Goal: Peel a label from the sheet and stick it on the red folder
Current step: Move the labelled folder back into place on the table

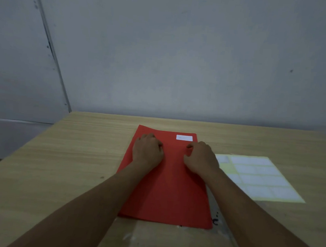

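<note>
Resting on the red folder (166,182), the left hand (147,151) and right hand (201,157) are both loosely curled, holding nothing. A white label (184,138) sits at the folder's far right corner. The label sheet (257,177) lies just right of it on the table (61,174).

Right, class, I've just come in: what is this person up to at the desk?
A person is labelling a red folder that lies flat on a wooden table. A white label is already stuck near its far right corner. Both hands rest on the cover with fingers curled, the left hand to the left and the right hand just below the label. The label sheet lies to the folder's right with some labels missing.
</note>
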`<state>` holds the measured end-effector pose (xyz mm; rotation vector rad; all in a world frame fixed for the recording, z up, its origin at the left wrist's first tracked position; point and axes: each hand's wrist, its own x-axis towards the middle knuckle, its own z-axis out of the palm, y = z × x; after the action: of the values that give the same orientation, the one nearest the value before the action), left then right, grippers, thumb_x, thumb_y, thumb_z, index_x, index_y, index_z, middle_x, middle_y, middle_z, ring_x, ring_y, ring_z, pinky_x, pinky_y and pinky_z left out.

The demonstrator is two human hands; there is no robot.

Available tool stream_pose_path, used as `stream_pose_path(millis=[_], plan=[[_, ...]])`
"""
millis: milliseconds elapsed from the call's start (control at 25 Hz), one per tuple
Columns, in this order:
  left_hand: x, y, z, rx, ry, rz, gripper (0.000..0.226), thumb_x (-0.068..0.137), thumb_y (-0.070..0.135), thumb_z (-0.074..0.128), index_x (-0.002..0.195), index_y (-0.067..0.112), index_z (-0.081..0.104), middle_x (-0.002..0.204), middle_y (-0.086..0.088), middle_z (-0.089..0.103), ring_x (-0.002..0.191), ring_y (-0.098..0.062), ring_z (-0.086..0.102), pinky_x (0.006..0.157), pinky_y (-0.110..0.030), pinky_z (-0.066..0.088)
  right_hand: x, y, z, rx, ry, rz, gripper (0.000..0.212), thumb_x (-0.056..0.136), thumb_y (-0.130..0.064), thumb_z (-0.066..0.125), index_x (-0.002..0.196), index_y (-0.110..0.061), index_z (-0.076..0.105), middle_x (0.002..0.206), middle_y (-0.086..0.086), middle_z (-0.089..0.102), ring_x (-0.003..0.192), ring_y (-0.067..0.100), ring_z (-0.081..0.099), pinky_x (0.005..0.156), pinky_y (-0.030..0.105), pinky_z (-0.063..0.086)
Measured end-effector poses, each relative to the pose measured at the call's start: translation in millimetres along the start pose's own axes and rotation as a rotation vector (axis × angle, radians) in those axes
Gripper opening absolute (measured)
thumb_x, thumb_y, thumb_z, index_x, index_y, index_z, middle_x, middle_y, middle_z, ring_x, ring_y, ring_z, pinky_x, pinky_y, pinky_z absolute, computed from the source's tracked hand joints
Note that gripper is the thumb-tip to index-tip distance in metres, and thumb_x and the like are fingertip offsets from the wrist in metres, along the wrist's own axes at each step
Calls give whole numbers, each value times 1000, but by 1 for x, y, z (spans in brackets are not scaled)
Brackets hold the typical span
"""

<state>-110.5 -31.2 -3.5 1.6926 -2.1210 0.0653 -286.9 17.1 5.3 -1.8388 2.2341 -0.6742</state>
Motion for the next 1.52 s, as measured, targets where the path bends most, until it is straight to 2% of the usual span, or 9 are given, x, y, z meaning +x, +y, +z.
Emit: stream_pose_path(millis=[160, 320, 560, 880, 1040, 1200, 1520], plan=[[-16, -8, -11, 48, 3, -14, 35, 88, 39, 51, 112, 27, 75, 113, 0, 64, 110, -23, 56, 96, -38, 40, -32, -1, 1, -28, -16, -38, 48, 87, -39, 59, 132, -22, 60, 131, 5, 54, 123, 24, 51, 96, 37, 47], [-37, -17, -22, 131, 0, -26, 41, 91, 45, 47, 118, 27, 71, 121, -2, 61, 115, -25, 53, 94, -40, 39, -64, 1, -2, -4, 4, -46, 56, 89, -45, 60, 138, -20, 55, 138, 5, 48, 127, 24, 49, 102, 38, 46], [-66, -20, -28, 127, -28, -98, 46, 91, 47, 45, 126, 26, 66, 138, -6, 48, 126, -27, 44, 98, -45, 40, -96, 0, -5, 37, 11, -37, 56, 89, -49, 62, 134, -16, 58, 137, 6, 51, 128, 23, 47, 106, 37, 42], [-74, -23, -35, 62, -37, -164, 53, 89, 52, 51, 127, 18, 63, 134, -16, 43, 119, -37, 46, 94, -47, 44, -115, -2, -1, 36, 40, -61, 56, 91, -47, 61, 137, -15, 59, 141, 6, 51, 130, 23, 47, 109, 37, 38], [-75, -35, -37, -40, -50, -181, 62, 89, 52, 55, 133, 8, 56, 133, -19, 46, 121, -37, 48, 99, -47, 44, -120, -4, 5, 30, 46, -61, 56, 91, -52, 59, 139, -24, 57, 144, 5, 49, 132, 24, 44, 110, 39, 37], [-76, -46, -35, 17, -37, -129, 62, 90, 54, 51, 129, 5, 58, 132, -19, 46, 119, -36, 49, 96, -46, 46, -122, -11, 11, -2, 47, -48, 54, 91, -57, 56, 137, -30, 58, 146, 4, 46, 134, 24, 42, 111, 42, 36], [-69, -53, -31, 92, -37, -94, 63, 90, 57, 46, 126, 8, 61, 131, -17, 48, 118, -35, 49, 93, -46, 45, -120, -19, 18, -30, 73, -18, 55, 92, -55, 53, 139, -27, 58, 145, 7, 46, 133, 25, 41, 111, 44, 31]])
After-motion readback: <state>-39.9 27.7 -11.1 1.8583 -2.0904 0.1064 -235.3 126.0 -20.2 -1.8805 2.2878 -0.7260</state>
